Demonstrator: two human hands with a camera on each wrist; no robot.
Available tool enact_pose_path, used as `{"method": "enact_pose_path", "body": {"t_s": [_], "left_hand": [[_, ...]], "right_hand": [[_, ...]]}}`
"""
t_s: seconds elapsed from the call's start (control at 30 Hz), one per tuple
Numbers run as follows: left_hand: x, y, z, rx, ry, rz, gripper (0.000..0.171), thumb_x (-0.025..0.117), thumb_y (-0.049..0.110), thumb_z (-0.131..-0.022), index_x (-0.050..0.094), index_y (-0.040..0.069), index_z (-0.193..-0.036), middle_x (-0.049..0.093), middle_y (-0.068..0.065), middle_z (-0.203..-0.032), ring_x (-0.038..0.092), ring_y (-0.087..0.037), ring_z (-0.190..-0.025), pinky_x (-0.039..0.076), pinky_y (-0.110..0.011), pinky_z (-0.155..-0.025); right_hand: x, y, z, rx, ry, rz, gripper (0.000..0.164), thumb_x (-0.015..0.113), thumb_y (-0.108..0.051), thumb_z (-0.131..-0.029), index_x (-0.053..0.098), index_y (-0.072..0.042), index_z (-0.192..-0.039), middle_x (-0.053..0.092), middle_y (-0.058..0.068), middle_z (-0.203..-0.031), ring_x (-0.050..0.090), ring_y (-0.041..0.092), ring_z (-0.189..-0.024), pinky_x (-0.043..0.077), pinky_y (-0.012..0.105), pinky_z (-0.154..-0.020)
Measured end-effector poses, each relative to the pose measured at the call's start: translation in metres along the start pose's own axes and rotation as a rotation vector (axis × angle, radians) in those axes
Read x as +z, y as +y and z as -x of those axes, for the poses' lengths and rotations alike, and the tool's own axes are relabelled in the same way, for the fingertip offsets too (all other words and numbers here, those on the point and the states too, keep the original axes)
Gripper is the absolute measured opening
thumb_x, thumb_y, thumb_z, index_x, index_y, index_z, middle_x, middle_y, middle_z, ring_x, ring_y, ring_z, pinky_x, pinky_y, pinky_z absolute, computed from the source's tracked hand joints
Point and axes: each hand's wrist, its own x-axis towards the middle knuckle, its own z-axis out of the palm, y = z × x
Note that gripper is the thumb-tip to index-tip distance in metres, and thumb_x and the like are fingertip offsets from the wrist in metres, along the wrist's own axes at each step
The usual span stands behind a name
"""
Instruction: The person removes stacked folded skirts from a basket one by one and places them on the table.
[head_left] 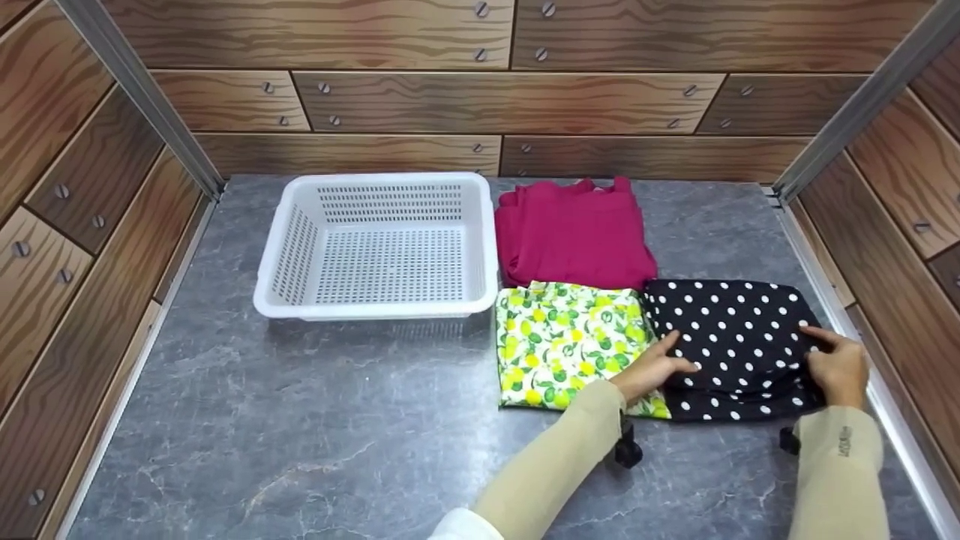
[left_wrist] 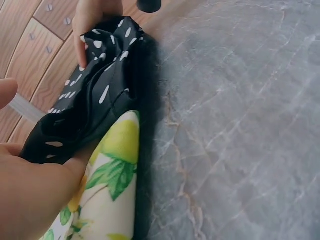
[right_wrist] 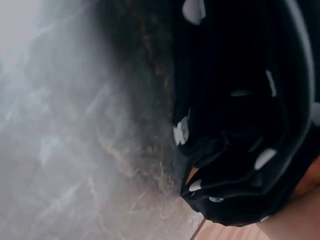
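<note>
A folded black cloth with white polka dots (head_left: 739, 322) lies at the right, its front part bunched in loose folds. My left hand (head_left: 651, 369) grips its left side, with some fingers hidden beneath the fabric. At the opposite side my right hand (head_left: 840, 367) holds the right edge, a finger stretched over the top. In the left wrist view the folded layers (left_wrist: 100, 95) stand between both hands. Beside the dotted cloth lies a folded white cloth with yellow and green lemon print (head_left: 566, 341), partly covered by my left hand and wrist.
A folded magenta cloth (head_left: 577, 232) lies behind the lemon-print one. To its left stands a white perforated plastic basket (head_left: 375, 309) with nothing in it. The grey marbled tabletop (head_left: 300, 420) is bordered by wood-patterned walls (head_left: 420, 101), and a metal rail (head_left: 892, 420) runs close by my right hand.
</note>
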Motion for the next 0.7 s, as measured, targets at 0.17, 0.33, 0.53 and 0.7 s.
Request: {"method": "enact_pose_path", "body": {"t_s": [0.17,0.33,0.53,0.7], "left_hand": [[-0.003,0.003,-0.001,0.009,-0.016,0.010,0.074,0.066,0.014,-0.086,0.041,0.012,-0.156,0.037,-0.001,-0.161,0.030,-0.017,-0.147,0.025,-0.030,-0.118],[-0.003,0.002,-0.001,-0.004,-0.037,0.087,0.072,0.065,0.008,-0.087,0.042,0.009,-0.155,0.037,-0.005,-0.160,0.038,-0.020,-0.143,0.040,-0.032,-0.110],[-0.013,0.001,0.003,-0.017,-0.097,0.141,0.067,0.064,0.007,-0.092,0.041,0.007,-0.155,0.036,-0.007,-0.160,0.045,-0.024,-0.139,0.049,-0.038,-0.103],[-0.036,0.005,0.014,0.008,-0.191,0.104,0.062,0.059,0.009,-0.098,0.037,0.003,-0.156,0.039,-0.007,-0.159,0.053,-0.024,-0.131,0.051,-0.036,-0.100]], "right_hand": [[-0.002,-0.003,0.003,0.002,0.009,0.090,0.054,0.050,-0.003,-0.088,0.053,-0.001,-0.142,0.038,0.038,-0.148,0.036,0.056,-0.131,0.035,0.063,-0.102],[-0.006,-0.004,0.005,-0.014,-0.038,0.157,0.054,0.050,-0.006,-0.089,0.051,0.001,-0.143,0.037,0.040,-0.146,0.036,0.061,-0.128,0.036,0.065,-0.097],[-0.015,-0.004,0.007,-0.032,-0.157,0.235,0.057,0.050,-0.010,-0.091,0.042,0.004,-0.146,0.031,0.048,-0.142,0.040,0.066,-0.117,0.041,0.069,-0.089],[-0.016,-0.011,0.010,-0.074,-0.168,0.296,0.061,0.049,-0.008,-0.088,0.037,0.009,-0.146,0.028,0.050,-0.141,0.034,0.069,-0.121,0.035,0.075,-0.094]]}}
